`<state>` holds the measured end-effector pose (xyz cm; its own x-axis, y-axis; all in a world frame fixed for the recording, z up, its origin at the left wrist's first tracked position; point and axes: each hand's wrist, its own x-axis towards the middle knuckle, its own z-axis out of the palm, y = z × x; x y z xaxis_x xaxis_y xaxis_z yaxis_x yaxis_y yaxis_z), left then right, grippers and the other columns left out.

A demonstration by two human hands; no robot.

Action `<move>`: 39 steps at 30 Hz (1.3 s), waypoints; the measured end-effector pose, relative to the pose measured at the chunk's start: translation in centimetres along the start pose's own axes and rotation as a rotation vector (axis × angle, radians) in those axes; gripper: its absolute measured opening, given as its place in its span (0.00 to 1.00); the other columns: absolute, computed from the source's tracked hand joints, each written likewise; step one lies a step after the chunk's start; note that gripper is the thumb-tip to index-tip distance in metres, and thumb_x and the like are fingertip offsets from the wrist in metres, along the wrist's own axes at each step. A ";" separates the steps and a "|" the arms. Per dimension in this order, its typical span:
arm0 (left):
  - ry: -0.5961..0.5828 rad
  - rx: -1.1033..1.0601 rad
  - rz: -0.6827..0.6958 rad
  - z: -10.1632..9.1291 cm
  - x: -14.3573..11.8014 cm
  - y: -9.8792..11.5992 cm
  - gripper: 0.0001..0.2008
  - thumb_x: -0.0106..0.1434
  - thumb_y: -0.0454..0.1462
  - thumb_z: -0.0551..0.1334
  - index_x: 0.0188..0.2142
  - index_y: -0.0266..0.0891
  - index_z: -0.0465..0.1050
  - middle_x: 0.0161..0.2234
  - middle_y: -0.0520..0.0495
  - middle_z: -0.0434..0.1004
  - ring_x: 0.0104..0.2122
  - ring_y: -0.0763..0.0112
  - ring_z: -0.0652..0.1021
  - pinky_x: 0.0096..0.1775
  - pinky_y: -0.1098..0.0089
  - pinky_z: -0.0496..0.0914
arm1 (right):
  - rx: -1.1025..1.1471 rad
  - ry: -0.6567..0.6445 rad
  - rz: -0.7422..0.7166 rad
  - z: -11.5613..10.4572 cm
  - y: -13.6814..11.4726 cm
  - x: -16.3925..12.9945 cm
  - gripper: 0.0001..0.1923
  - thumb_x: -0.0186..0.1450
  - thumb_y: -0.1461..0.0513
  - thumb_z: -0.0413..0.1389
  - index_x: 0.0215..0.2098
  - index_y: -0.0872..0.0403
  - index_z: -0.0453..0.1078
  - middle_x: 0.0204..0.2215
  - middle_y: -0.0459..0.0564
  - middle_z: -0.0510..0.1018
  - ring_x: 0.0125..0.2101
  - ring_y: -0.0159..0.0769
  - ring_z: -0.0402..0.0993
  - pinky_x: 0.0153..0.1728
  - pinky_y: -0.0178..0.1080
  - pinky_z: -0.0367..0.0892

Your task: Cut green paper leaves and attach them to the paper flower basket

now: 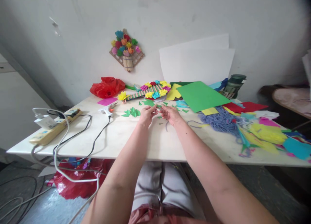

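Both hands are held together over the middle of the desk (136, 143). The left hand (146, 115) and the right hand (171, 114) meet fingertip to fingertip, and something small and pale is pinched between them; what it is cannot be told. Each grip is pressed together on that small piece.

At 12 o'clock from the hands, small green paper leaves (148, 103) are scattered, and just beyond them a woven piece with paper flowers (152, 89) is laid flat. At 10 o'clock a cluster of green leaf cuttings (132, 112) is seen, with a glue gun (107, 110) just left of it. A large green sheet (200, 95) is spread at 2 o'clock, and a heap of blue-purple yarn (222, 120) is piled at 3 o'clock, near the right wrist.

Open room is found at 6 o'clock: the desk surface between the hands and the near edge is bare, and the forearms cross that edge. At 9 o'clock a power strip (54, 128) lies close to the left edge, its cables (80, 136) trailing across the surface and over the front edge. The right end of the desk is crowded with coloured paper scraps (267, 133) up to the edge. The far edge is set against the wall, where white sheets (196, 63) are leaned.

No writing can be read anywhere.
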<state>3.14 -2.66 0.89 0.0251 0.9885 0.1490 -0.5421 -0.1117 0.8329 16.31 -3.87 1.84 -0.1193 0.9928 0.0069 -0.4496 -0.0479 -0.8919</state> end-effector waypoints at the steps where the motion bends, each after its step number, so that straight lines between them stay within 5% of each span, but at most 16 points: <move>1: 0.002 0.009 0.002 0.0 0.0 0.0 0.14 0.46 0.36 0.71 0.21 0.33 0.65 0.19 0.52 0.70 0.20 0.79 0.72 0.27 0.75 0.68 | -0.006 0.011 -0.004 0.0 0.0 0.0 0.07 0.56 0.61 0.62 0.26 0.59 0.71 0.19 0.49 0.77 0.14 0.27 0.69 0.12 0.27 0.64; 14: 0.014 0.087 0.021 0.4 -0.3 0.1 0.14 0.44 0.37 0.71 0.21 0.32 0.67 0.17 0.51 0.69 0.20 0.77 0.73 0.29 0.73 0.68 | 0.013 0.104 -0.068 0.5 -0.3 -0.3 0.08 0.55 0.63 0.61 0.23 0.58 0.68 0.16 0.47 0.75 0.13 0.26 0.67 0.11 0.28 0.63; 25: 0.007 -0.049 -0.035 0.4 -0.2 0.1 0.12 0.44 0.33 0.71 0.21 0.32 0.68 0.19 0.52 0.71 0.20 0.80 0.72 0.27 0.77 0.68 | -0.007 0.157 -0.137 0.9 0.0 -0.2 0.08 0.53 0.66 0.61 0.19 0.58 0.67 0.14 0.47 0.74 0.12 0.25 0.65 0.09 0.27 0.58; 39: 0.089 -0.103 -0.094 0.7 -0.2 -0.1 0.11 0.47 0.30 0.68 0.20 0.34 0.64 0.20 0.52 0.72 0.19 0.82 0.72 0.23 0.80 0.66 | -0.170 0.174 -0.264 0.4 1.0 0.5 0.12 0.49 0.58 0.61 0.17 0.56 0.65 0.10 0.42 0.68 0.10 0.22 0.57 0.09 0.27 0.48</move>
<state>3.76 -2.89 1.16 0.0083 0.9997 0.0214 -0.6240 -0.0116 0.7813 15.40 -3.43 1.16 0.1403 0.9730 0.1834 -0.2896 0.2175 -0.9321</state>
